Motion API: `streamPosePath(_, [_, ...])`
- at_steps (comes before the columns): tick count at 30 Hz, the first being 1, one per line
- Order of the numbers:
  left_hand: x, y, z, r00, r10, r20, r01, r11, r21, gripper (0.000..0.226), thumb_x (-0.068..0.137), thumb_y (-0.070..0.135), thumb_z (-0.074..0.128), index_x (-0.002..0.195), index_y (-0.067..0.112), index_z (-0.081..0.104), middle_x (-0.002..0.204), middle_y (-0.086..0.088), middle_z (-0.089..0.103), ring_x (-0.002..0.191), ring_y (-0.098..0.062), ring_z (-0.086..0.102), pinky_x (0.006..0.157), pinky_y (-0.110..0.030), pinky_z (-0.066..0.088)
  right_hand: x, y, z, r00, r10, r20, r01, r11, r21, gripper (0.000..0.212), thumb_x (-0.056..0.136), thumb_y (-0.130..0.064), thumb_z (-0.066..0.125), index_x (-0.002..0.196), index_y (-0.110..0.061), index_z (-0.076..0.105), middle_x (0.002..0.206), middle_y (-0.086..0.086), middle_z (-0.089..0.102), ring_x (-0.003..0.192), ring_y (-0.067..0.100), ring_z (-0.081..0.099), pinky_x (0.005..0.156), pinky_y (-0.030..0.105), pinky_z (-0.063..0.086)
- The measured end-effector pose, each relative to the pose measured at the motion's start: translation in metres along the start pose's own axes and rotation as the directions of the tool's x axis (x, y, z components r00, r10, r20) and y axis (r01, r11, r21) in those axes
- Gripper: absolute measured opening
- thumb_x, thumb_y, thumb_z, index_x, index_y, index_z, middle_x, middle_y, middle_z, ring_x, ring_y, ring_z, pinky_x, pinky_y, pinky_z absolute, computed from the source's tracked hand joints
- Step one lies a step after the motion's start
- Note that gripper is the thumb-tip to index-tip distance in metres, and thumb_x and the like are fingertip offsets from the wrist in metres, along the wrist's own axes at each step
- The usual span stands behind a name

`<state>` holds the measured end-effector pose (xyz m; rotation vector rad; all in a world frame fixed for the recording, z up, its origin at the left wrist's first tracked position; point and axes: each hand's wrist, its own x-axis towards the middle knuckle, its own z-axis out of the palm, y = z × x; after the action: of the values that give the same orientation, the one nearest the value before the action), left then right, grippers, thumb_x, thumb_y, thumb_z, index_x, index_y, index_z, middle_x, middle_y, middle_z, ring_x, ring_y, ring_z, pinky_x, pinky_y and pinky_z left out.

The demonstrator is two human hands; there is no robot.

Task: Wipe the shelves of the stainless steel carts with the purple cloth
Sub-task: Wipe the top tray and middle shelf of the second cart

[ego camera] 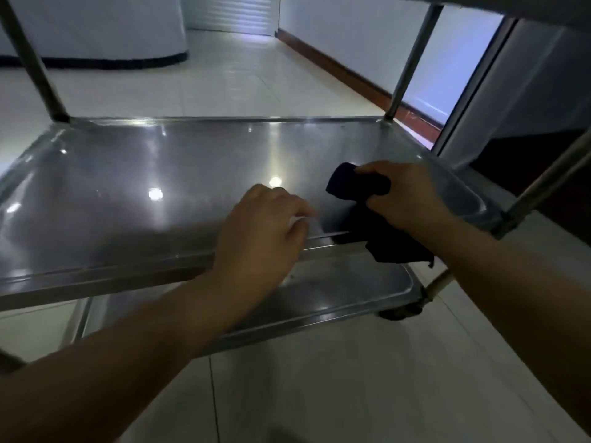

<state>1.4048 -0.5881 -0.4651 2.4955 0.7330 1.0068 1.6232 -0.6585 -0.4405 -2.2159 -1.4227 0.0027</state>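
The cart's middle steel shelf [160, 174] fills the view, shiny with light spots. My right hand [412, 199] grips the dark purple cloth [355, 183] over the shelf's near right part; a tail of the cloth [399, 247] hangs down past the front rim. My left hand [265, 231] hovers at the front rim near the middle, fingers loosely curled, holding nothing. Below, the bottom shelf [335, 289] shows between my forearms.
Steel posts rise at the far left [32, 65], far right [409, 62] and near right [543, 183] corners. A caster [396, 313] sits under the right corner. Pale tiled floor [240, 78] lies beyond, with a wall and brown skirting [332, 65] on the right.
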Motion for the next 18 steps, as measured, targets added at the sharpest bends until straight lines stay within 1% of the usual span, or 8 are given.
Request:
streamPosePath(1, [0.014, 0.011, 0.011, 0.997, -0.041, 0.059, 0.043, 0.999, -0.032, 0.017, 0.09, 0.019, 0.059, 0.103, 0.021, 0.07, 0.1, 0.003, 0.066, 0.101, -0.016, 0.051, 0.082, -0.029, 0.041, -0.003, 0.009, -0.01, 1.0, 0.019, -0.012, -0.019, 0.999, 0.048, 0.051, 0.081, -0.005, 0.068, 0.128, -0.025, 0.06, 0.12, -0.008, 0.061, 0.102, 0.001, 0.052, 0.084, -0.005, 0.028])
streamPosePath(3, [0.036, 0.033, 0.028, 0.981, -0.105, 0.162, 0.118, 0.99, -0.075, 0.028, 0.09, 0.031, 0.057, 0.116, 0.023, 0.063, 0.11, 0.008, 0.062, 0.105, -0.012, 0.05, 0.083, -0.03, 0.041, -0.012, 0.022, -0.026, 0.996, 0.078, -0.034, -0.07, 0.979, 0.19, 0.052, 0.081, -0.004, 0.068, 0.128, -0.025, 0.06, 0.115, -0.013, 0.058, 0.097, -0.01, 0.048, 0.077, -0.011, 0.027])
streamPosePath(6, [0.059, 0.066, 0.044, 0.909, -0.234, 0.345, 0.309, 0.934, -0.18, 0.049, 0.085, 0.049, 0.058, 0.127, 0.026, 0.049, 0.112, 0.018, 0.05, 0.102, -0.001, 0.048, 0.079, -0.022, 0.037, -0.034, 0.028, -0.043, 0.986, 0.152, -0.07, -0.116, 0.922, 0.369, 0.054, 0.082, -0.001, 0.067, 0.13, -0.023, 0.058, 0.118, -0.015, 0.055, 0.103, -0.011, 0.049, 0.086, -0.006, 0.032])
streamPosePath(8, [0.071, 0.091, 0.047, 0.822, -0.312, 0.476, 0.475, 0.837, -0.272, 0.046, 0.082, 0.053, 0.061, 0.117, 0.024, 0.05, 0.11, 0.014, 0.055, 0.099, -0.005, 0.054, 0.075, -0.024, 0.042, -0.049, 0.022, -0.059, 0.988, 0.128, -0.089, -0.082, 0.91, 0.406, 0.056, 0.083, -0.001, 0.067, 0.134, -0.021, 0.053, 0.119, -0.014, 0.055, 0.104, -0.009, 0.051, 0.087, -0.003, 0.034])
streamPosePath(11, [0.093, 0.134, 0.039, 0.727, -0.378, 0.573, 0.638, 0.68, -0.361, 0.042, 0.084, 0.044, 0.066, 0.109, 0.011, 0.06, 0.1, -0.004, 0.067, 0.092, -0.017, 0.063, 0.072, -0.026, 0.048, -0.061, 0.011, -0.096, 0.988, 0.151, -0.029, -0.121, 0.885, 0.45, 0.055, 0.088, -0.01, 0.065, 0.135, -0.035, 0.05, 0.109, -0.019, 0.065, 0.096, -0.007, 0.06, 0.082, 0.006, 0.044])
streamPosePath(13, [0.106, 0.167, 0.026, 0.686, -0.439, 0.581, 0.705, 0.598, -0.381, 0.036, 0.086, 0.034, 0.066, 0.112, 0.01, 0.061, 0.103, -0.006, 0.068, 0.094, -0.017, 0.064, 0.081, -0.029, 0.051, -0.067, 0.006, -0.13, 0.983, 0.185, 0.01, -0.168, 0.868, 0.468, 0.063, 0.087, -0.009, 0.062, 0.129, -0.053, 0.045, 0.096, -0.03, 0.063, 0.091, -0.011, 0.059, 0.077, 0.007, 0.045])
streamPosePath(15, [0.117, 0.205, 0.012, 0.631, -0.509, 0.586, 0.771, 0.493, -0.403, 0.026, 0.086, 0.03, 0.068, 0.105, 0.013, 0.061, 0.102, -0.007, 0.067, 0.093, -0.018, 0.064, 0.084, -0.03, 0.052, -0.073, 0.005, -0.167, 0.975, 0.216, 0.053, -0.215, 0.854, 0.474, 0.069, 0.084, -0.006, 0.06, 0.127, -0.056, 0.044, 0.096, -0.028, 0.063, 0.092, -0.011, 0.058, 0.075, 0.009, 0.045])
streamPosePath(18, [0.136, 0.269, -0.009, 0.58, -0.547, 0.604, 0.815, 0.378, -0.439, 0.013, 0.085, 0.023, 0.069, 0.087, 0.02, 0.057, 0.087, -0.003, 0.066, 0.077, -0.009, 0.064, 0.063, -0.019, 0.049, -0.084, 0.007, -0.23, 0.969, 0.231, 0.091, -0.247, 0.85, 0.466, 0.072, 0.081, -0.002, 0.059, 0.133, -0.049, 0.043, 0.105, -0.019, 0.058, 0.097, -0.016, 0.051, 0.08, 0.004, 0.04])
